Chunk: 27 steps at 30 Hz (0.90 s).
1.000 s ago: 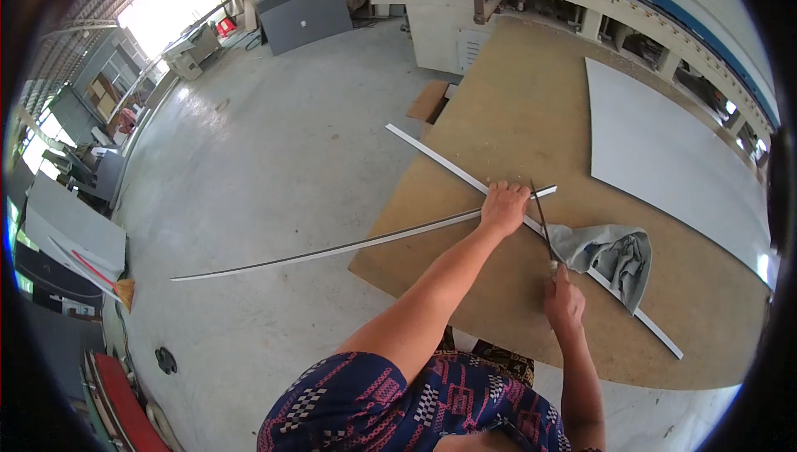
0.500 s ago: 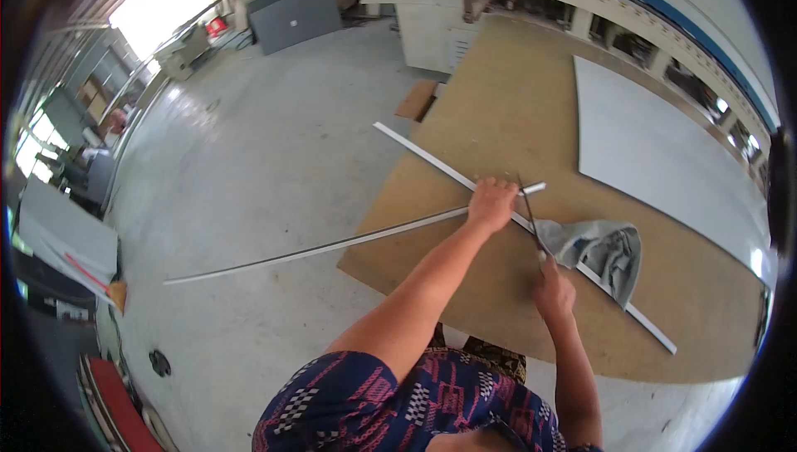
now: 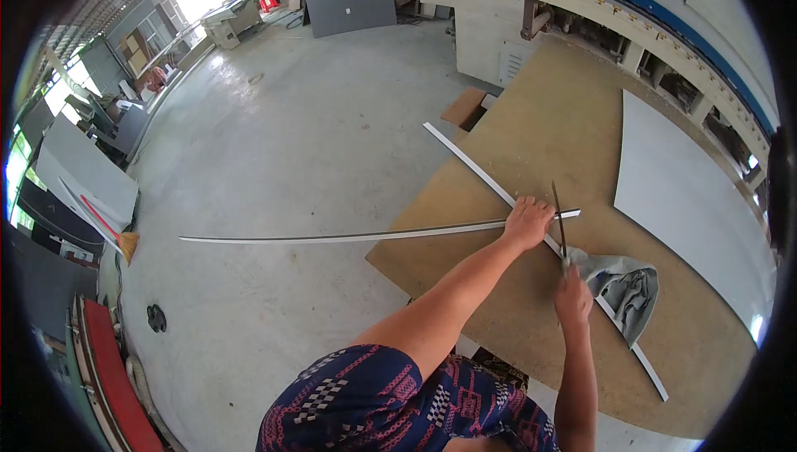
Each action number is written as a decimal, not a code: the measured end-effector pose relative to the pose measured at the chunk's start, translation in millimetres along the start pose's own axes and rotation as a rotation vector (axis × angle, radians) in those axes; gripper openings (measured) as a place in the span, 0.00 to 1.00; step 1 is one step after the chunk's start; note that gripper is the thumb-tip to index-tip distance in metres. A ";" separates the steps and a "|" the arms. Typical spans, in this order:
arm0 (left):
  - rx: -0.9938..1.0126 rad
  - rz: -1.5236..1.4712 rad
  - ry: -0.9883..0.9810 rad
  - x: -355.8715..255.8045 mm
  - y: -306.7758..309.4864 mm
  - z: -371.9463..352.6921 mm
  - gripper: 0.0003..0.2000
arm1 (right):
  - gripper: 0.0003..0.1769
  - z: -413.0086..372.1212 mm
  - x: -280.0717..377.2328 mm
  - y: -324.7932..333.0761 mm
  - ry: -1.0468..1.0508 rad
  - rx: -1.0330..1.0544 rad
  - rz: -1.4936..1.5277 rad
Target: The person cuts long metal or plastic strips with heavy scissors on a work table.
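Observation:
My left hand [image 3: 530, 223] is closed over a long thin white strip [image 3: 332, 239], pressing it down where it crosses a second white strip [image 3: 469, 163] on the brown board [image 3: 564, 112]. The first strip's short end pokes out just right of my fingers, while its long part hangs out past the board's left edge. In my right hand [image 3: 573, 297] is the handle of a tool with a narrow dark blade [image 3: 559, 213]. That blade points away from me and crosses the strip close to my left fingers. Right of the tool, a crumpled grey cloth [image 3: 635, 282] covers part of the second strip.
A large white sheet [image 3: 685, 195] lies on the board's right side. Beyond it runs a long machine [image 3: 465, 24]. A cardboard box [image 3: 465, 107] sits on the floor by the board's left edge. At far left are a broom [image 3: 127, 244] and a red panel [image 3: 116, 369].
My view has turned, so the scene sits further right and lower. The right hand and blade have shifted slightly against the strip, the blade now standing more upright. My left hand keeps its hold.

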<state>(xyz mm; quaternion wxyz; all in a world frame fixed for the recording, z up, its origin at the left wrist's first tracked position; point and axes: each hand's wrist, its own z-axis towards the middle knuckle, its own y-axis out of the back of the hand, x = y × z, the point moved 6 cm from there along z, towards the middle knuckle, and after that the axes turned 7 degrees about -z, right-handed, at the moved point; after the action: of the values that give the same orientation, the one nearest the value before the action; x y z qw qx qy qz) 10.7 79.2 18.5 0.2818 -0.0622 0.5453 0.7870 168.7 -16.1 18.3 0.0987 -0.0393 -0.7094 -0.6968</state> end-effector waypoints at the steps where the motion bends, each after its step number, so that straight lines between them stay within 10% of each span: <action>1: -0.002 0.000 -0.003 0.5 -1.1 0.5 0.05 | 0.22 -17.2 -6.2 1.1 -0.025 0.027 0.006; 27: 0.070 0.027 0.033 -0.1 -1.9 0.7 0.07 | 0.24 26.8 9.9 -0.1 0.022 0.030 -0.058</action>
<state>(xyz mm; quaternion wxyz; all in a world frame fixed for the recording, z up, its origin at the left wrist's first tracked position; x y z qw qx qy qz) 11.9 80.2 17.2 0.2640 -0.0580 0.5779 0.7701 156.7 9.7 19.9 0.0871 -0.0095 -0.7194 -0.6891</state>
